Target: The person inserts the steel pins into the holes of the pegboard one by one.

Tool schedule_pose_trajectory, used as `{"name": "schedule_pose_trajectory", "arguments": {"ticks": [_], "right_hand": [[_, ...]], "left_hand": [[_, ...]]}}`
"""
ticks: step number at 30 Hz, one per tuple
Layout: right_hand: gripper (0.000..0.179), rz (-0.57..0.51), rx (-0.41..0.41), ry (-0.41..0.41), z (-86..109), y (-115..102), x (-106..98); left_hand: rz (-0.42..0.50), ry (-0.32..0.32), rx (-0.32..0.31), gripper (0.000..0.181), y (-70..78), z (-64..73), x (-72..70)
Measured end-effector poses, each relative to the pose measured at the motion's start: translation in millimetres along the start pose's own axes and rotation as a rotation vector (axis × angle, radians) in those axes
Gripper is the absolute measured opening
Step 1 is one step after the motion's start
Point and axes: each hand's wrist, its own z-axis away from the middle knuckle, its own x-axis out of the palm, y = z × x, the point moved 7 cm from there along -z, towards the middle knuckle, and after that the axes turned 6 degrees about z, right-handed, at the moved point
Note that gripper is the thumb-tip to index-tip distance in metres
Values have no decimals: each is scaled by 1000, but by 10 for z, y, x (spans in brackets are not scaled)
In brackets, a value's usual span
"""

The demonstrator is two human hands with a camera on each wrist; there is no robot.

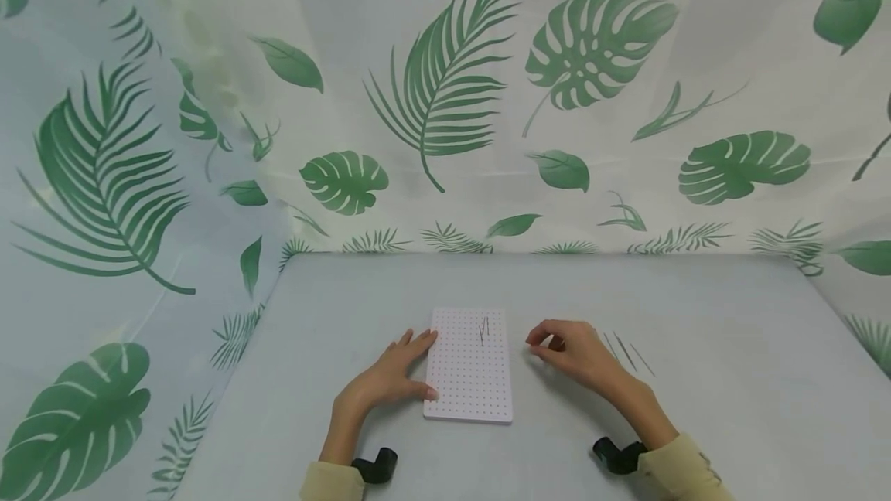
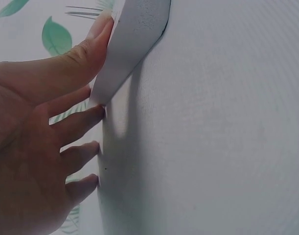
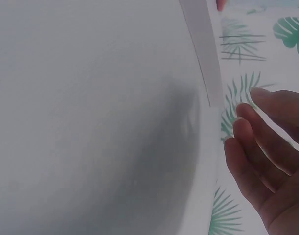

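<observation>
A white board with a grid of small holes (image 1: pixel 468 377) lies flat on the table. Several thin dark pins (image 1: pixel 482 331) stand up from its far right part; they also show as thin lines (image 3: pixel 242 49) in the right wrist view. My left hand (image 1: pixel 383 379) rests along the board's left edge, thumb (image 2: pixel 98 39) and fingertips touching it, fingers fairly straight. To the right of the board, apart from it, my right hand (image 1: pixel 574 350) hovers with loosely bent fingers. In the right wrist view a gap shows between thumb and fingers (image 3: pixel 252 156), with nothing visible between them.
Three thin dark pins (image 1: pixel 624 352) lie loose on the table beyond the right wrist. The pale grey table (image 1: pixel 348 292) reaches back to a white curtain with green leaf prints (image 1: pixel 452 99), which also hangs at the left and right sides.
</observation>
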Motion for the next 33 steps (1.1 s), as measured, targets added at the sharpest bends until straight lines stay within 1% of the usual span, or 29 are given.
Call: {"name": "schedule_pose_trajectory", "arguments": {"ticks": [5,9,14,21,27,33], "right_hand": [[12,29,17,2,106,101,-77],[13,40,39,-2,180,189,-145],[15,22,53,-8,266,274,-250],[22,29,64,3,378,410,-377],[28,72,115,-11,445,580,-428],[33,107,145,-22,500,739,-441]], "left_hand": [[-1,-4,23,95,5,-4,7],[-7,-3,20,95,1,-10,13],[2,-2,17,95,9,-5,8],[7,-5,24,95,15,-5,5],[20,-2,27,96,12,5,-4],[32,1,8,97,16,12,-15]]}}
